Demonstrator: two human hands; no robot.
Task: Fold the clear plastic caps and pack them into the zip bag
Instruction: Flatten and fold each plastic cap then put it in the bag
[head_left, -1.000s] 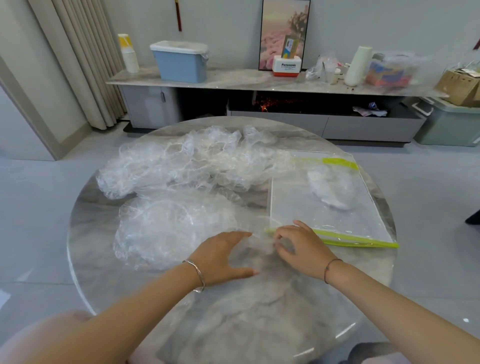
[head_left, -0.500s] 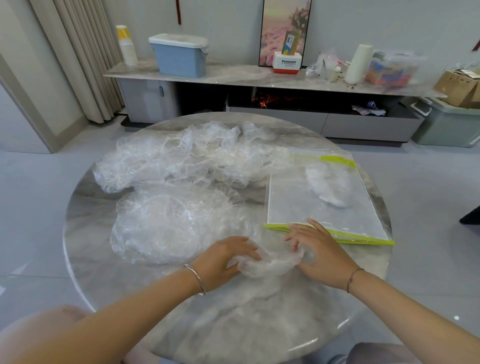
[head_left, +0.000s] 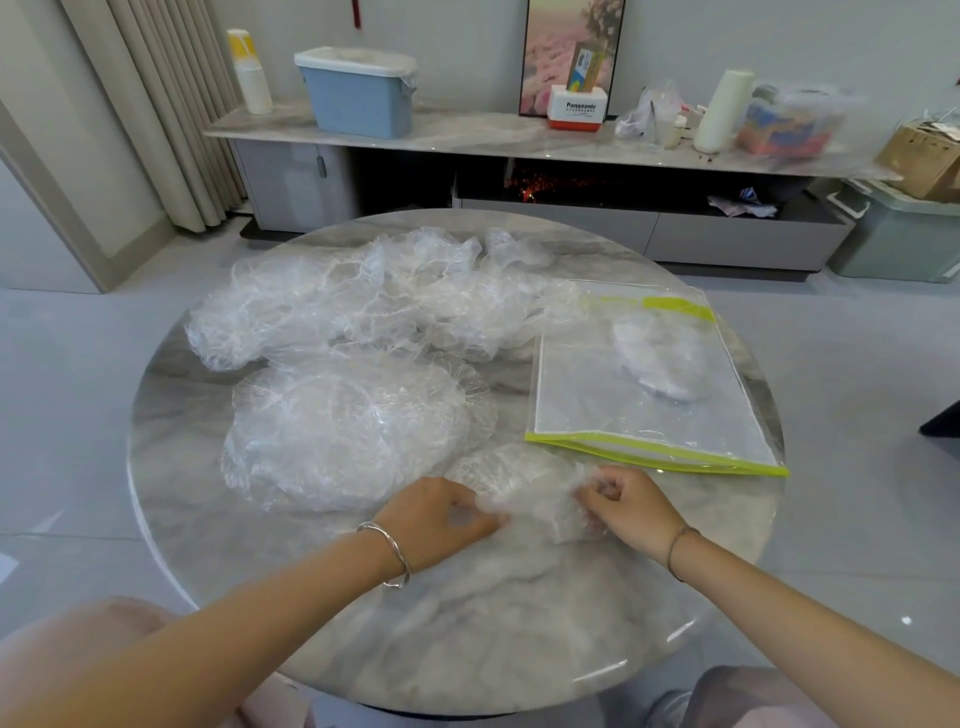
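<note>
Fingers (head_left: 470, 501) of the left hand (head_left: 436, 519) curl round the near left edge of a clear plastic cap (head_left: 530, 491), pinching it against the thumb, while the right hand (head_left: 631, 512) grips the cap's right edge with its own fingers bunched tight. The cap lies crumpled on the marble table (head_left: 467, 649) between the two hands, near the person's side, just in front of the zip bag (head_left: 644, 415). The bag lies flat on the right part of the table, its green zip strip along the near edge touching or nearly touching the cap. Inside it, toward the far end, sits a folded cap (head_left: 657, 358), showing as a whitish wad through the plastic. To the left of the bag, a stack of flattened caps (head_left: 343, 431) is spread in a rough round shape, and behind it a loose heap of caps (head_left: 374, 301) stretches across the far half of the table, reaching the bag's far left corner. A silver bangle (head_left: 392, 553) circles the left wrist and a thin cord bracelet (head_left: 675, 545) the right. Beyond the table, a low sideboard (head_left: 467, 135) carries a blue bin (head_left: 358, 96).
</note>
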